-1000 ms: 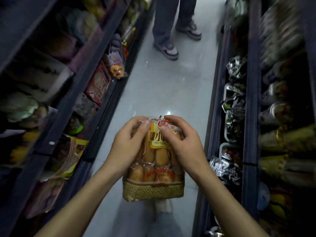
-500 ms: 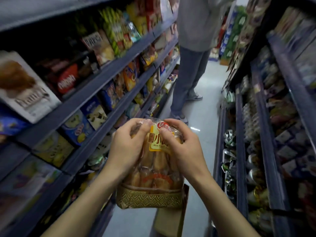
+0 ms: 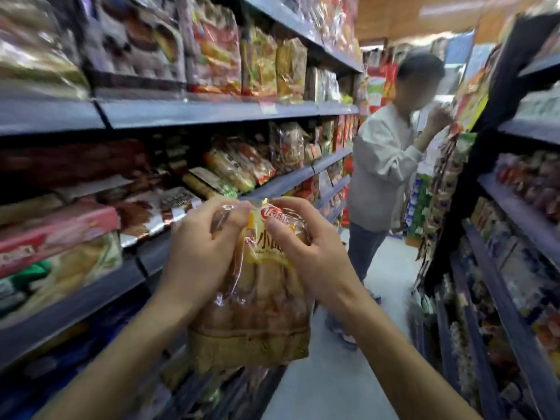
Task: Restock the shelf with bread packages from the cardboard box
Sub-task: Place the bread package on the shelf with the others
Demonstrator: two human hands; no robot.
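Note:
A clear bread package (image 3: 257, 304) with small golden rolls, a yellow label and a woven-pattern bottom band hangs upright in front of me. My left hand (image 3: 200, 253) grips its upper left side and my right hand (image 3: 315, 256) grips its upper right, both pinching the crinkled top. The shelf (image 3: 212, 112) on my left holds several bagged breads and snacks (image 3: 236, 168) on its tiers. The cardboard box is out of view.
Another person (image 3: 381, 165) in a light top stands a few steps ahead in the aisle, reaching to the right-hand shelves (image 3: 515, 213). The grey floor (image 3: 342, 383) runs between the two shelf rows. Pink and red boxes (image 3: 57, 231) sit low on the left.
My view has swung up from the floor to the left shelves and the person ahead. The package stays in both hands, raised slightly with the grip unchanged.

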